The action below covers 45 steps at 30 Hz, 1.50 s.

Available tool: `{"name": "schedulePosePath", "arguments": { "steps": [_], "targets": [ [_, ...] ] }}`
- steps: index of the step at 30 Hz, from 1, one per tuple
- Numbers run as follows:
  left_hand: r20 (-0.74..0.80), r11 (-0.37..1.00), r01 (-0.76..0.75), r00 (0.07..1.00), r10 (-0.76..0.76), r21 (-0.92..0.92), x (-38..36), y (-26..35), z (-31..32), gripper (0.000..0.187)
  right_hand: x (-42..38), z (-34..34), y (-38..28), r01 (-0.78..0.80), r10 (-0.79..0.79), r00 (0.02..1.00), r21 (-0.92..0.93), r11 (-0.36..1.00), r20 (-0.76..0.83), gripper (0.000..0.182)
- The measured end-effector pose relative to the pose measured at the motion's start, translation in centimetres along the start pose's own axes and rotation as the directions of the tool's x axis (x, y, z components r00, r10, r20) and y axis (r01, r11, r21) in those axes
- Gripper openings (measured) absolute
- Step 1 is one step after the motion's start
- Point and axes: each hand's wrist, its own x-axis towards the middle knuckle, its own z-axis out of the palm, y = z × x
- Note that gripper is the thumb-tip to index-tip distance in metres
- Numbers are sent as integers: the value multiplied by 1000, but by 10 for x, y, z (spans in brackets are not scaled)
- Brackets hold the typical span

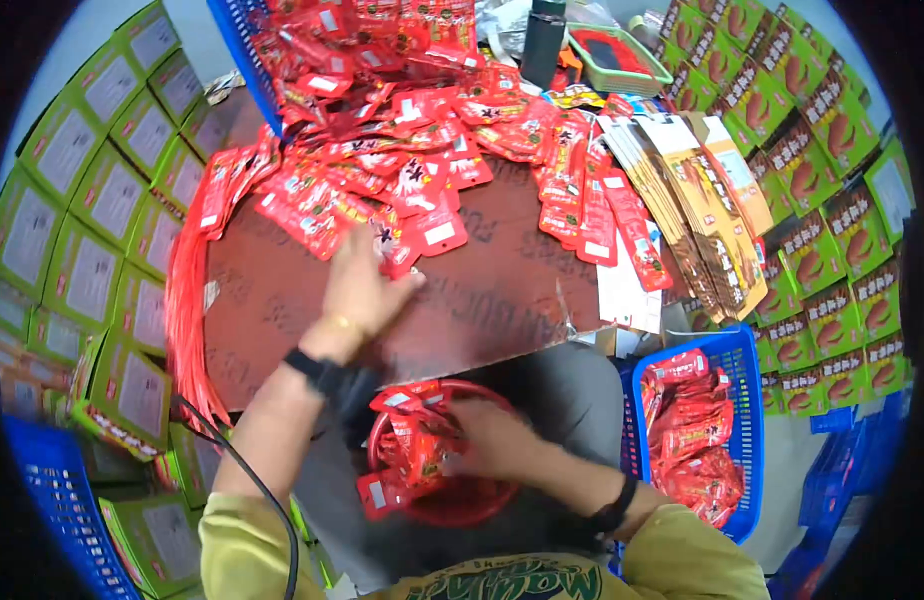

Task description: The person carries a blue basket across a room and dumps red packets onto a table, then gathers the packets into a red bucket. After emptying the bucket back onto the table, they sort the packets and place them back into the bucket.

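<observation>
Red packets (412, 185) lie in a large heap over the back of the brown table (462, 310). My left hand (367, 285) is at the near edge of this heap, fingers apart, with its fingertips by a packet. Lower down, my right hand (487, 440) is over a round red basket (472, 515) on my lap, beside a bunch of red packets (417, 450). Motion blurs its fingers, so whether it grips a packet is unclear.
Flattened brown cartons (707, 220) are stacked at the table's right. A blue basket (747, 430) of red packets stands lower right. Red strips (182, 310) hang over the left edge. Green boxes (92, 190) line both sides. A black bottle (544, 45) stands at the back.
</observation>
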Motion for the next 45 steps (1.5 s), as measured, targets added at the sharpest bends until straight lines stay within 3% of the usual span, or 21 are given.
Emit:
{"name": "schedulePosePath", "arguments": {
  "steps": [2,3,4,5,7,8,10,13,18,19,24,28,30,32,34,36,38,40,43,44,45],
  "targets": [
    [-60,975,157,987,-150,159,28,-34,39,83,33,-99,-19,-157,203,958,220,963,-203,51],
    [-75,949,156,987,-141,272,29,-30,50,80,53,-127,-5,-162,164,848,47,986,-503,55],
    [-92,910,156,987,-131,385,30,-26,59,78,74,-149,35,-245,349,725,251,936,-594,69],
    [-86,912,152,988,-128,381,34,-26,60,78,90,-184,47,-268,257,638,104,958,-725,90],
    [-22,931,153,988,-154,332,35,-24,55,58,136,-205,139,-627,338,520,-81,775,-784,100],
    [-20,929,155,987,-157,336,34,-26,52,58,150,-210,110,-781,611,517,-39,623,-600,99],
    [53,939,60,995,-83,338,27,-38,40,39,172,-174,107,-721,308,638,-408,560,-706,77],
    [15,940,-54,999,52,336,-21,-61,26,28,166,-124,90,-342,-15,846,-564,752,-533,49],
    [64,974,-86,995,74,209,-92,-41,-18,24,103,-79,58,-90,-189,905,-605,791,-381,52],
    [69,980,20,997,-34,196,-97,-43,-20,30,95,-75,53,-53,-266,885,-650,758,-382,54],
    [-144,950,300,947,-286,90,-91,-58,-9,45,68,-81,8,-142,-77,918,-507,850,-388,75],
    [13,934,350,936,-352,75,-77,-50,-39,26,56,-88,9,-150,27,949,-374,915,-315,73],
    [20,911,362,931,-365,-197,-69,-53,-42,30,44,-88,22,-193,86,930,-277,941,-357,49],
    [272,437,413,897,-349,-799,-52,-27,-22,33,46,-90,29,-133,19,919,-262,956,-395,41],
    [170,742,238,971,-168,-627,-26,-6,16,47,45,-95,26,-68,-51,901,-256,964,-431,34],
    [-153,997,-70,986,64,-36,1,-23,98,53,50,-106,12,-174,120,958,-197,965,-260,30],
    [125,954,247,966,-228,-168,0,10,80,57,56,-102,35,-181,154,969,-134,974,-192,49],
    [93,891,400,917,-389,-214,-2,27,65,64,71,-88,50,-229,64,889,-321,919,-453,73],
    [2,911,328,941,-339,-250,-9,-5,67,75,106,-73,42,-395,208,790,-220,892,-577,92],
    [69,922,384,922,-381,-51,-9,-12,51,73,110,-77,32,-385,208,795,-208,899,-570,92],
    [155,905,408,908,-389,-118,-16,-21,31,66,111,-82,21,-429,315,817,-143,892,-483,94]
  ]
}}
